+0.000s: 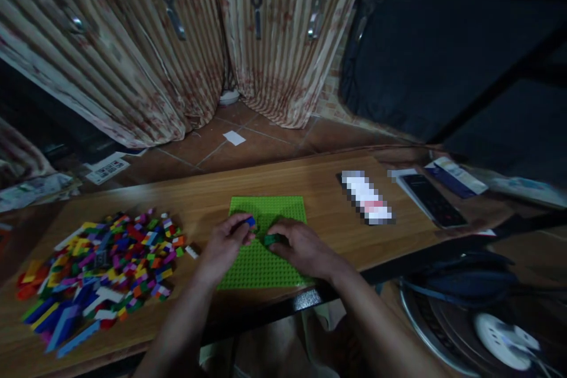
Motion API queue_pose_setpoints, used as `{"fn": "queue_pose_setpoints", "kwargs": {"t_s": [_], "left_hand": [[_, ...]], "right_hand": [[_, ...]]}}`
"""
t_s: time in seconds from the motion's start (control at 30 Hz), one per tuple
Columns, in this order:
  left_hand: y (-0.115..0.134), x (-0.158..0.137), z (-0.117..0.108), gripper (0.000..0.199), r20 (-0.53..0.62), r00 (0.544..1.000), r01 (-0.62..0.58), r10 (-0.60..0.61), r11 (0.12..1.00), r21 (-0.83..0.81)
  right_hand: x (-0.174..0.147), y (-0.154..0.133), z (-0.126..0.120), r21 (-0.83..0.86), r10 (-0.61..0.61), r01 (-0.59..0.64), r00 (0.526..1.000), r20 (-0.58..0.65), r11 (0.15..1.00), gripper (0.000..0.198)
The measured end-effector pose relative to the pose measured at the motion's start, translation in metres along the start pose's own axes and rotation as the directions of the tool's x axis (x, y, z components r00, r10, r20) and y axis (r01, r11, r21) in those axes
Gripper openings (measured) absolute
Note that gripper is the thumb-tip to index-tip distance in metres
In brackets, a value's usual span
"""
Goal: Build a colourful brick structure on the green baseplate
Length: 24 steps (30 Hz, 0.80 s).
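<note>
Above the left side of a lime-green studded baseplate (261, 271), my left hand (225, 251) pinches a small blue brick (250, 221) between thumb and fingers. My right hand (301, 245) is closed on a dark green brick (269, 240) over the middle of the plate. I cannot tell whether the green brick touches the studs. The two hands are a short gap apart, and they hide parts of the plate. It lies flat on a wooden table (204, 189) near its front edge.
A large heap of mixed coloured bricks (115, 260) spreads over the table's left side, with a white brick (191, 251) at its right border. A phone with a blurred screen (365, 198) lies right of the plate. Farther right is a dark handset (434, 199).
</note>
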<state>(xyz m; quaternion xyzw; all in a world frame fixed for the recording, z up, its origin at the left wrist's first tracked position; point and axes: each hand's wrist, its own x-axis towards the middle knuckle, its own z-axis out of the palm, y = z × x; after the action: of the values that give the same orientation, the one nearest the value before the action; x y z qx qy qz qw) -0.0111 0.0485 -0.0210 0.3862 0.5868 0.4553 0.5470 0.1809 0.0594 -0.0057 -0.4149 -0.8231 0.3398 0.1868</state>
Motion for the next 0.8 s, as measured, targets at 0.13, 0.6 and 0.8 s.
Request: {"fn": "queue_pose_setpoints", "kwargs": {"t_s": [0.13,0.6,0.8], "left_hand": [[-0.003,-0.004,0.004,0.038,-0.058,0.998,-0.019,0.024,0.997,0.079],[-0.013,-0.015,0.013,0.027,-0.096,0.995,-0.046,0.035,0.992,-0.114],[-0.008,-0.007,0.006,0.014,-0.038,0.994,-0.104,0.100,0.990,-0.097]], "right_hand": [[0.004,0.007,-0.003,-0.002,0.060,-0.060,0.997,-0.057,0.998,0.016],[0.013,0.022,0.004,-0.012,0.046,-0.049,0.984,-0.173,0.999,0.024],[0.014,0.027,0.011,-0.066,0.032,-0.054,0.955,-0.296,0.996,0.034]]}}
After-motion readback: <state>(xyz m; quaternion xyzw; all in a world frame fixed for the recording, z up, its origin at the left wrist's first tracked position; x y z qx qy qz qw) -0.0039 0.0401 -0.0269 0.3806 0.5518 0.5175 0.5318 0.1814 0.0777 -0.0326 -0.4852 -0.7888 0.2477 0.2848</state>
